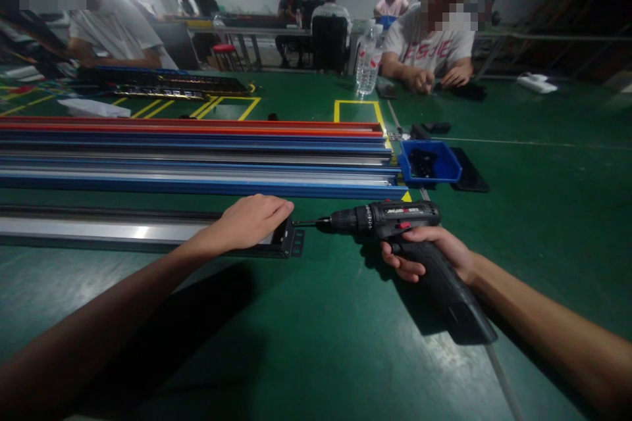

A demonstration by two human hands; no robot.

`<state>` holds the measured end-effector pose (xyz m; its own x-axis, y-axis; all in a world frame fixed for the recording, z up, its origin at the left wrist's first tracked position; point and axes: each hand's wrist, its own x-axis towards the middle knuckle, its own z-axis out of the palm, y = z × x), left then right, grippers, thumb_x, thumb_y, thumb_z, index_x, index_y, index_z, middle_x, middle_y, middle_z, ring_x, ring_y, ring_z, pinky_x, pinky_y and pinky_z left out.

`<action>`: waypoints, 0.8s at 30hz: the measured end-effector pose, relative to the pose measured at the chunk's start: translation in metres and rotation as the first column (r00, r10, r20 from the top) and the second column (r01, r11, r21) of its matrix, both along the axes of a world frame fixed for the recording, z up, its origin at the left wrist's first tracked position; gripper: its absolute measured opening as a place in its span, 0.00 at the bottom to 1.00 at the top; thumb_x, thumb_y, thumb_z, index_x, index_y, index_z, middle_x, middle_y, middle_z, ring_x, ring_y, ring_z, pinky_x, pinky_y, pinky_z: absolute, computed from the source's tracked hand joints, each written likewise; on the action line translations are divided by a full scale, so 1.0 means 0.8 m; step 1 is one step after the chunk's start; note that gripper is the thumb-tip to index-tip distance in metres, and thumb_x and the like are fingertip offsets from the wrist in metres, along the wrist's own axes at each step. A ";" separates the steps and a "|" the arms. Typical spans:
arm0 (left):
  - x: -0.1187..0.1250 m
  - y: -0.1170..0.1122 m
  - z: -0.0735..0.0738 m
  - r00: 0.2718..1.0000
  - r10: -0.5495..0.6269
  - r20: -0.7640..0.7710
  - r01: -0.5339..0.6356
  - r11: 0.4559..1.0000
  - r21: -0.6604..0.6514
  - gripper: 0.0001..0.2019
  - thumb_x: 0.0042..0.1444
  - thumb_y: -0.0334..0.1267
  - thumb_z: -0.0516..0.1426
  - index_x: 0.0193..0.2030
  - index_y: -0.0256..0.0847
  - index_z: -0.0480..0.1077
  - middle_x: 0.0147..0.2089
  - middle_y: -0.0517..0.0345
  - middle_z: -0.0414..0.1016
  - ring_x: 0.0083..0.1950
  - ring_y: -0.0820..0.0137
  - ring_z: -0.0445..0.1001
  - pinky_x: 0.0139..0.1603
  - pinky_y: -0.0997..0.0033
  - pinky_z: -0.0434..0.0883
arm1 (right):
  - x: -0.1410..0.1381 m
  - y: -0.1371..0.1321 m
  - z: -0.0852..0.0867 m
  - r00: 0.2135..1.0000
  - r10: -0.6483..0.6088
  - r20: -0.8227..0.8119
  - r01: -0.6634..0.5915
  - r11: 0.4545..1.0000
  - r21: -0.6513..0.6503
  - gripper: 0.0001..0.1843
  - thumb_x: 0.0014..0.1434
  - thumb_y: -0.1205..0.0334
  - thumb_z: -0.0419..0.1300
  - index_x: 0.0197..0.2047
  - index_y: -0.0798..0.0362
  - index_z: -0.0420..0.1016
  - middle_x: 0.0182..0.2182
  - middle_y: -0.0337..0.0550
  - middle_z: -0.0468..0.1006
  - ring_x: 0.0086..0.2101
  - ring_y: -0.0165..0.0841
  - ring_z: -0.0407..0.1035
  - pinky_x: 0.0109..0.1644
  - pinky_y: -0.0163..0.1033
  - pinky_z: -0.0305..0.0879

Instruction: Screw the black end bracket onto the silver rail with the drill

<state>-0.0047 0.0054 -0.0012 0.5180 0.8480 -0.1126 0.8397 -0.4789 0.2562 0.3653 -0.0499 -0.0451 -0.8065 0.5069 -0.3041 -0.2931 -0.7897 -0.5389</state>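
My right hand (434,253) is wrapped round the grip of a black cordless drill (405,214), which points left. Its long bit reaches the black end cap (284,239) of a long aluminium profile (143,232); whether the tip sits in a screw cannot be made out. Over that same end, my left hand (251,222) is closed on the profile from above, fingers together and partly hidden. A slotted bracket (297,243) sticks out from the cap, just below the bit.
Behind lie several long blue profiles (197,181) and an orange one (197,123). At their right ends stands a blue bin (429,174) with small black parts. Two water bottles (368,62) are farther back. A co-worker (429,52) sits across the green table (345,355).
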 end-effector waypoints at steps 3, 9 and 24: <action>0.000 0.000 -0.001 1.000 0.001 -0.004 -0.002 1.000 -0.004 0.31 0.72 0.54 0.37 0.46 0.43 0.79 0.52 0.49 0.83 0.55 0.56 0.79 0.56 0.57 0.71 | 0.000 0.000 0.001 1.000 -0.003 0.008 0.003 1.000 -0.002 0.19 0.63 0.58 0.60 0.48 0.66 0.78 0.36 0.50 0.79 0.24 0.24 0.68 0.34 0.32 0.71; 0.000 0.001 -0.001 1.000 0.009 -0.004 -0.009 1.000 -0.001 0.30 0.72 0.54 0.38 0.47 0.44 0.79 0.54 0.49 0.82 0.56 0.56 0.78 0.57 0.56 0.71 | 0.001 0.001 0.000 1.000 0.002 0.009 -0.002 1.000 -0.001 0.19 0.63 0.58 0.59 0.49 0.67 0.78 0.37 0.50 0.79 0.25 0.24 0.69 0.35 0.32 0.71; -0.002 0.001 -0.003 1.000 -0.028 -0.007 0.028 1.000 0.005 0.29 0.72 0.53 0.38 0.47 0.45 0.78 0.53 0.50 0.82 0.54 0.55 0.79 0.53 0.56 0.72 | -0.001 0.000 0.000 1.000 -0.012 -0.013 0.012 1.000 -0.014 0.20 0.63 0.57 0.60 0.48 0.68 0.77 0.37 0.52 0.80 0.25 0.24 0.69 0.34 0.33 0.70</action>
<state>-0.0066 0.0060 -0.0033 0.5409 0.8336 -0.1119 0.8276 -0.5038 0.2473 0.3646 -0.0499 -0.0455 -0.8046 0.5124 -0.3003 -0.3098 -0.7935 -0.5238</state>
